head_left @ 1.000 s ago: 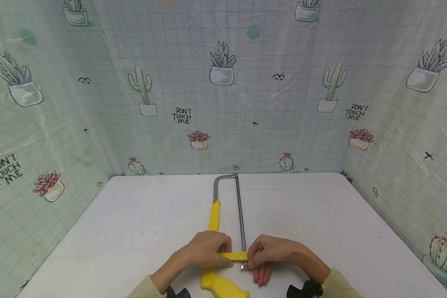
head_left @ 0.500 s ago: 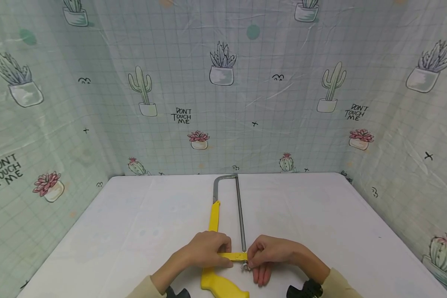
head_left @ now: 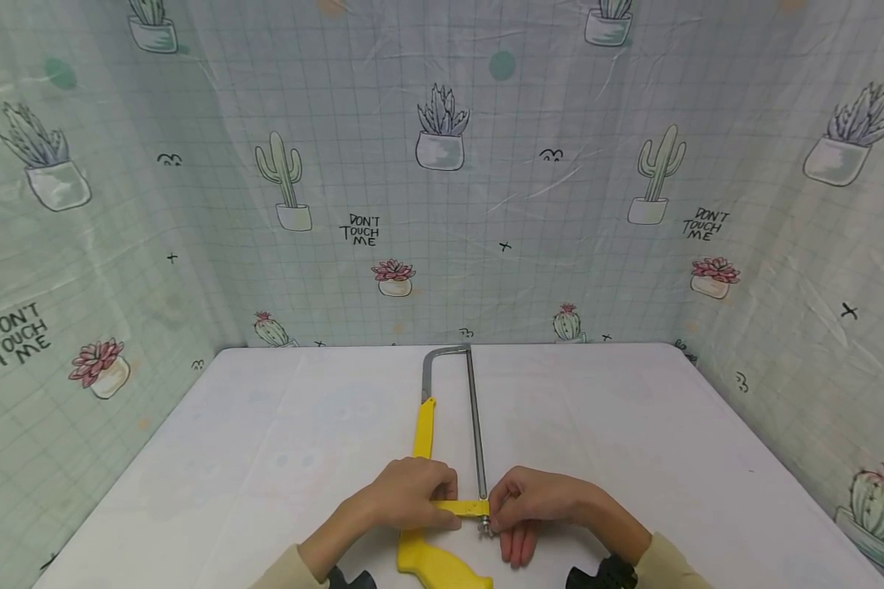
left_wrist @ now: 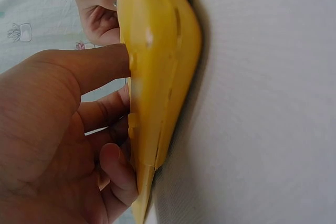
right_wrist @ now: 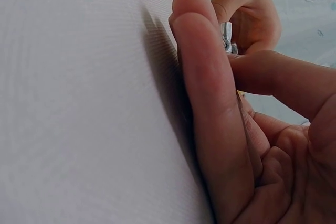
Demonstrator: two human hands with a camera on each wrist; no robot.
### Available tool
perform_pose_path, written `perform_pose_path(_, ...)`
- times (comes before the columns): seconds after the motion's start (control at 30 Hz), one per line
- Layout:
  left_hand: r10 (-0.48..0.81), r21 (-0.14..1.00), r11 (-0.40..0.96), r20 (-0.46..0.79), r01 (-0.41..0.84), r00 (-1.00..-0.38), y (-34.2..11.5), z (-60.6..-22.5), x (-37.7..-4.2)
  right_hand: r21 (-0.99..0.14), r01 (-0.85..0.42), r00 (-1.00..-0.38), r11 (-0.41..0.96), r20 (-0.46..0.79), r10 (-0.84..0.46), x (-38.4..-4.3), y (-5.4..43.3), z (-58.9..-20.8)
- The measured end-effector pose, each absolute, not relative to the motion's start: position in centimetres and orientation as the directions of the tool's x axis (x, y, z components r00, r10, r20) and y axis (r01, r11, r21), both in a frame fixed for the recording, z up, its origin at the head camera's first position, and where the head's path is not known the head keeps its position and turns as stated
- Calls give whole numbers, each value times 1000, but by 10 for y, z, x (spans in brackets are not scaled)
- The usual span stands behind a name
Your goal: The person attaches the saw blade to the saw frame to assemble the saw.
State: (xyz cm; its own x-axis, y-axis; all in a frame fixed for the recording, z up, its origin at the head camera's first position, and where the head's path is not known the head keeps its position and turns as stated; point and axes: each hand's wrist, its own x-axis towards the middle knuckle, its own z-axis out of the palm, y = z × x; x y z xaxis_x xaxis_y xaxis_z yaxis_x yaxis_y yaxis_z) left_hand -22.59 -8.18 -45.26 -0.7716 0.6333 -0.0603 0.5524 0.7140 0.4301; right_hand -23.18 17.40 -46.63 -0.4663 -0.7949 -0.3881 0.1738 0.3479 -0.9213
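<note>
Wing nut [head_left: 484, 528], lower centre, lies left of the right hand [head_left: 534, 496] pinching it; left hand [head_left: 411, 492] grips the hacksaw [head_left: 424, 429], long axis running upward.

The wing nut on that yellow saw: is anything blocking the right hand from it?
Nothing visible stands between them: the right hand has its fingertips at the wing nut. The left hand holds the yellow saw to the nut's left, out of that hand's way.
</note>
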Motion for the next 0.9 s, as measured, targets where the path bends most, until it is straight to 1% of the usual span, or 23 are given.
perform_pose_path(0.47,634,426,715,-62,555,-771,-82,-453,-227,-926,175,-461,335,-378,-803,-230,173,-466)
perform_pose_path(0.9,636,429,712,-58,556,-769,-82,-451,-226,-925,166,-473,343,-380,-795,-232,173,-468)
